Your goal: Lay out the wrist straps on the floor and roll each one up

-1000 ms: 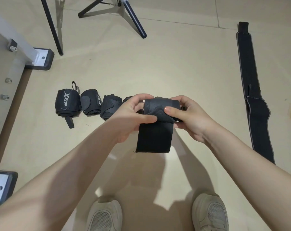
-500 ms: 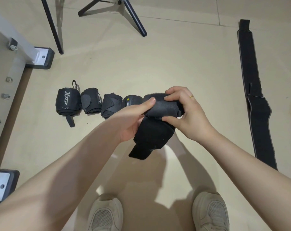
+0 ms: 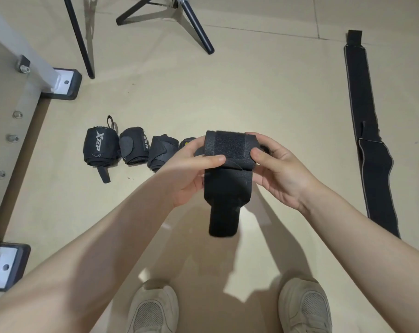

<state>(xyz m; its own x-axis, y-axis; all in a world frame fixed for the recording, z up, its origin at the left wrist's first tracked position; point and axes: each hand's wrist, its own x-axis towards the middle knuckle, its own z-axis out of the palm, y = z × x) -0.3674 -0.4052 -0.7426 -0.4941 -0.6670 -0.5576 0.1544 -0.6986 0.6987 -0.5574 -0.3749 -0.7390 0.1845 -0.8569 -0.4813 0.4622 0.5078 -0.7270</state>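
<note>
The person is standing over the floor [image 3: 251,97] and holding a partly rolled wrist strap [image 3: 229,162] in the air between both hands, above the two shoes [image 3: 153,308]. The left hand [image 3: 191,174] is gripping the left end of the roll, its thumb lying across the front, and the right hand [image 3: 278,169] is pinching the right end, thumb pressing on the hook-and-loop patch [image 3: 230,144]. A short loose tail [image 3: 224,219] is hanging down from the roll, so this strap seems nearly wound but not yet fastened.

Behind the hands, a row of finished rolls [image 3: 129,149] is lying side by side on the floor: three are showing plainly and a fourth is peeking out just behind the left hand. Well apart to the right, one long strap [image 3: 369,140] is lying flat and unrolled on the floor. Judging from this, most of the work looks done: the strap in hand is needing its last turns and closure, and the flat one is waiting to be rolled.
</note>
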